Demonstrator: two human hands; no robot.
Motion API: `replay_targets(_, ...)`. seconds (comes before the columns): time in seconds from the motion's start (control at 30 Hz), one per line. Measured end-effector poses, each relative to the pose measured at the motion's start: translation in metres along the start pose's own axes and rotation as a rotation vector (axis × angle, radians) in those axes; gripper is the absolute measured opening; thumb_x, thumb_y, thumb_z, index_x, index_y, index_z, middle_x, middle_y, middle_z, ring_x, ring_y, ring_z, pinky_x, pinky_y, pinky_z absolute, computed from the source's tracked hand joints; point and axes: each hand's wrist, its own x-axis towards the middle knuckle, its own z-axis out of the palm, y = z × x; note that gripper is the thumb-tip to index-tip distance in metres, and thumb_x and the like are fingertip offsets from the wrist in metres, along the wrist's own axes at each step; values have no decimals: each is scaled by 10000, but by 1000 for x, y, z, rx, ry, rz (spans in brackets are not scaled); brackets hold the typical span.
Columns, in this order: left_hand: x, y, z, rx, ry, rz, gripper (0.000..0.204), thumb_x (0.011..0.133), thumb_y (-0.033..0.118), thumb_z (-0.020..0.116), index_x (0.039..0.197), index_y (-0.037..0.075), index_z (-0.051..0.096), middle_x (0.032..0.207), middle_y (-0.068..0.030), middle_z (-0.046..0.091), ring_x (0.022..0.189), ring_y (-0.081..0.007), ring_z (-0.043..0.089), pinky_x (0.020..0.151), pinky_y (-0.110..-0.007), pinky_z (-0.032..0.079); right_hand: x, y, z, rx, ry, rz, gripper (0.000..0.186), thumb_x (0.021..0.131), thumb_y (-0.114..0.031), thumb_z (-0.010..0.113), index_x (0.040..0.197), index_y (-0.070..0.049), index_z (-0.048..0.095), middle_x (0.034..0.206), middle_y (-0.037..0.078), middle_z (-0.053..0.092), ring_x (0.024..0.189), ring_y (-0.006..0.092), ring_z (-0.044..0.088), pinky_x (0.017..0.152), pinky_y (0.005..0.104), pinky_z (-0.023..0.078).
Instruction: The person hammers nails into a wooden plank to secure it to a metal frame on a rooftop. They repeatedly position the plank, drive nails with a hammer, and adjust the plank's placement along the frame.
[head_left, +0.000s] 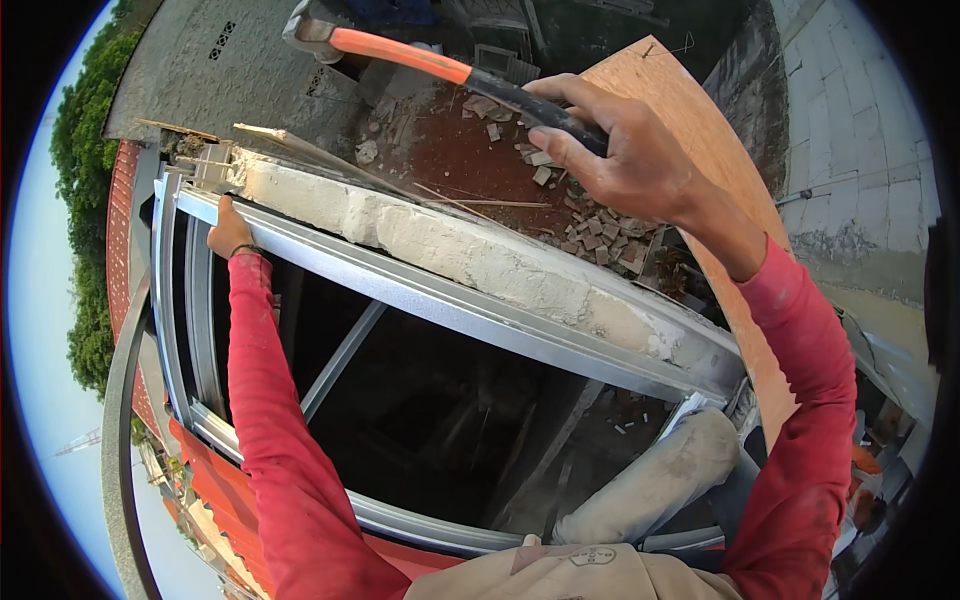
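The frame [440,307] lies before the wall [430,243], rubble [605,240] behind, a board [692,105] at right.

Bright daylight, pale sky [50,350], sheen on metal beam [430,299], dark interior, fisheye-bent edges

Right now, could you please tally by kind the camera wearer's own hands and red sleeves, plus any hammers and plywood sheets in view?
Left hand and right hand: 2
Red sleeves: 2
Orange-and-black-handled hammer: 1
Plywood sheet: 1
Total: 6
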Motion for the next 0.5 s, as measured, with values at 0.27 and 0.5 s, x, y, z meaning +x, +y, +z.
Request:
replay_targets(0.27, 45, -16, -5, 97, -81, -62, 703, 782, 486, 786, 1002, -181, 737, 1061, -252, 775, 947, -346, 751, 892, -438, 569, -266, 2, -221, -441, 111, 769, 417, 1044, -369, 679, 1027, 48, 687, 792, 5, 595, 740, 87, 499, 683, 306, 440)
replay_targets(0.5, 30, 9, 36, 436, -69, 136, 702, 829, 533, 735, 1124, -104, 728, 1165, -265, 749, 1035, -364, 736, 920, -450, 557, -506, 48, -249, -533, 511, 1292, 500, 1042, -421, 646, 1059, 77, 686, 762, 91, 602, 736, 149, 483, 716, 342, 454)
